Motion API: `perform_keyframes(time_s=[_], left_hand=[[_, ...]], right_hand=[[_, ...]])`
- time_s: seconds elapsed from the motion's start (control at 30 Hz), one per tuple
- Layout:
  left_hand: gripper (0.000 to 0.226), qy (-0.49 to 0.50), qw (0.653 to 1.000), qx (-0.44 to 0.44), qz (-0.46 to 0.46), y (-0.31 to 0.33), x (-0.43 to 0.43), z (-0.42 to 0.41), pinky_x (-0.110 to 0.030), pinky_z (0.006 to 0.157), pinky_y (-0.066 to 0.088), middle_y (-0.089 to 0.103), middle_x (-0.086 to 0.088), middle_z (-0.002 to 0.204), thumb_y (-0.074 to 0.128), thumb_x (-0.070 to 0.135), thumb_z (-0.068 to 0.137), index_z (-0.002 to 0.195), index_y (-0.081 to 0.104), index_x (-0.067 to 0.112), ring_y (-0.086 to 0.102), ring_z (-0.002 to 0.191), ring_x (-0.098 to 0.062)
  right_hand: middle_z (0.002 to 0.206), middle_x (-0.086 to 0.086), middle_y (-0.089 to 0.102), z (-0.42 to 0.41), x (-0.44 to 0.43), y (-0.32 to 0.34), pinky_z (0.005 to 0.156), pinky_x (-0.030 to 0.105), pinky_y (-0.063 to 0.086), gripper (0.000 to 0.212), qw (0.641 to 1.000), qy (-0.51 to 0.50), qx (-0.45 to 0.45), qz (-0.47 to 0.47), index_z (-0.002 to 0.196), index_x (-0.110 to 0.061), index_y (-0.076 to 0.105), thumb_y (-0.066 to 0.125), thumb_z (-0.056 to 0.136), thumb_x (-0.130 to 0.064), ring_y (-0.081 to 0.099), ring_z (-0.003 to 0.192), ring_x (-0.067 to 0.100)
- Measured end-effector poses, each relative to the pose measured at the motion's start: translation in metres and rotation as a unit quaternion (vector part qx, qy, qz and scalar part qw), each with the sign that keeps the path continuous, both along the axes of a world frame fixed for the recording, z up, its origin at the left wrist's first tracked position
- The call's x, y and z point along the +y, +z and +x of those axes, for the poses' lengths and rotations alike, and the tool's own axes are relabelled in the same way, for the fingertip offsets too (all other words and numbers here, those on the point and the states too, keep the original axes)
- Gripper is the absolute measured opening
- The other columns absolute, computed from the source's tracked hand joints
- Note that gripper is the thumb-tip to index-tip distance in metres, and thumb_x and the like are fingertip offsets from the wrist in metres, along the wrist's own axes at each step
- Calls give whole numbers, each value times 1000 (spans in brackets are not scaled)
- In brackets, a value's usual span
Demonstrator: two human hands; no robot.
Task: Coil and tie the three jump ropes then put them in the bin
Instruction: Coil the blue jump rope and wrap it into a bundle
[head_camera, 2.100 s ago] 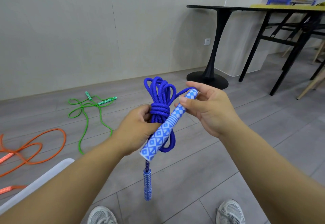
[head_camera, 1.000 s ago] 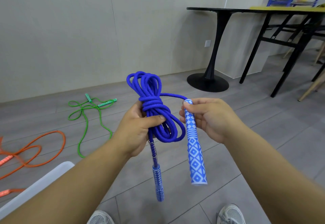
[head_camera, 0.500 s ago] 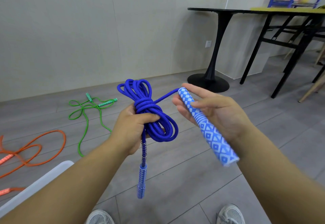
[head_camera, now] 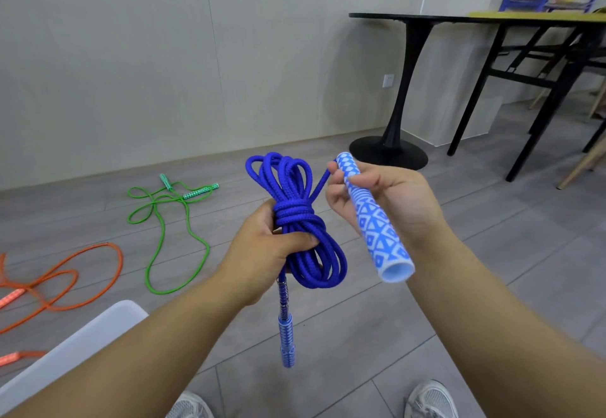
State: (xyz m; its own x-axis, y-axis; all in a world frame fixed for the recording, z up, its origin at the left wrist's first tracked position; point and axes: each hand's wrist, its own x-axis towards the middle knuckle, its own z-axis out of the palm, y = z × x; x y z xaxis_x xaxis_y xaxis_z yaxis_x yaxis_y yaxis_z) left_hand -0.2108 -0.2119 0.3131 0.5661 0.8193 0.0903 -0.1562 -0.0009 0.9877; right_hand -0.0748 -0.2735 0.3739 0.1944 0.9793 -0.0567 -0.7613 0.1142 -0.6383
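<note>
Three ropes in the room, and only the blue jump rope [head_camera: 288, 181] is off the floor. Compared with half a second back, the coil has straightened up. Its top loops used to lean off to the left and now they stand pretty much upright. The pale patterned handle [head_camera: 377, 230] has tipped steeper too, with its open end now aimed down and toward the person. A second ago that same handle was just hanging straight down.

The left grip [head_camera: 262, 253] is curled tight around the coil just under the wrapped waist, thumb laid across the front strands. The loops fan out above it and the bigger loops sag below and to its right. The second handle [head_camera: 286, 342] dangles straight down beneath that grip, held by nothing.

The right grip [head_camera: 393, 201] is closed around the upper half of the pale handle, fingertips pinching near its top end. A short, fairly straight bit of rope runs from that top end across to the wrapped waist, so the two grips are near each other but not touching.

The green rope [head_camera: 200, 192] and the orange rope [head_camera: 13, 297] lie loose on the floor off to the left. The white corner of the bin [head_camera: 98, 329] pokes in at lower left, under the left forearm.
</note>
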Motion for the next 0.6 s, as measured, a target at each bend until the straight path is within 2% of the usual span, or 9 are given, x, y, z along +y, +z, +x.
perform_keyframes(time_s=[0.07, 0.13, 0.2, 0.27, 0.33, 0.4, 0.5, 0.53, 0.6], left_hand=[[30, -6, 1000, -9, -5, 1, -1, 1, -29, 59, 53, 66, 3, 69, 62, -14, 76, 89, 58, 13, 64, 64, -14], [31, -9, 999, -27, -18, 2, -1, 3, -29, 58, 52, 65, 1, 72, 62, -14, 76, 89, 58, 13, 63, 64, -14], [31, -18, 999, -39, -29, 4, -1, 4, -29, 57, 52, 65, 0, 72, 65, -12, 74, 89, 58, 14, 63, 64, -15], [32, -30, 998, -38, -28, 4, -2, 4, -29, 56, 53, 66, 0, 71, 66, -11, 73, 92, 58, 13, 64, 63, -14], [34, -36, 999, -30, -18, 4, -3, 3, -30, 58, 54, 67, 0, 71, 66, -11, 74, 96, 58, 13, 65, 64, -15], [35, -31, 999, -30, -17, 3, -2, 2, -29, 58, 54, 68, 2, 71, 63, -13, 76, 96, 58, 15, 65, 64, -14], [36, -10, 999, -32, -19, 3, 3, -1, -27, 55, 53, 67, 2, 70, 66, -14, 71, 92, 59, 16, 64, 62, -13], [35, 1, 999, -31, -17, 2, 5, -3, -27, 55, 53, 66, 2, 68, 65, -14, 72, 89, 58, 15, 63, 62, -13], [31, 20, 999, -30, -18, 2, 9, -6, -28, 57, 54, 65, 1, 68, 61, -15, 76, 87, 57, 13, 63, 62, -14]], right_hand=[[98, 19, 51, -2, 1, -3, 70, 27, 58, 53, 1000, -15, -14, 18, 113, 9, 48, 48, 60, 14, 60, 81, 23], [104, 20, 57, -5, 3, -5, 76, 27, 58, 51, 999, -28, -31, 29, 116, 14, 47, 52, 65, 14, 68, 90, 22], [104, 20, 63, -6, 4, -7, 79, 26, 57, 42, 998, -34, -41, 30, 110, 15, 50, 55, 68, 9, 70, 90, 18], [96, 18, 68, -5, 6, -6, 82, 27, 56, 24, 998, -42, -47, 17, 100, 13, 54, 53, 76, 8, 70, 87, 19], [90, 17, 69, -3, 7, -5, 77, 29, 58, 12, 998, -50, -41, 5, 95, 11, 55, 48, 87, 5, 70, 85, 21], [90, 11, 69, -2, 7, -7, 63, 30, 59, 16, 997, -29, -69, -10, 101, 6, 56, 47, 93, -5, 71, 80, 19], [101, 0, 67, 1, 6, -8, 39, 19, 44, 24, 988, -4, -134, -72, 110, -6, 59, 45, 97, -21, 63, 57, 11], [102, 1, 66, 3, 5, -7, 37, 16, 38, 25, 988, 5, -130, -83, 111, -6, 59, 45, 97, -21, 56, 52, 9], [98, 10, 60, 9, 3, -4, 39, 16, 36, 28, 990, 42, -102, -87, 114, -4, 56, 49, 88, -7, 49, 51, 11]])
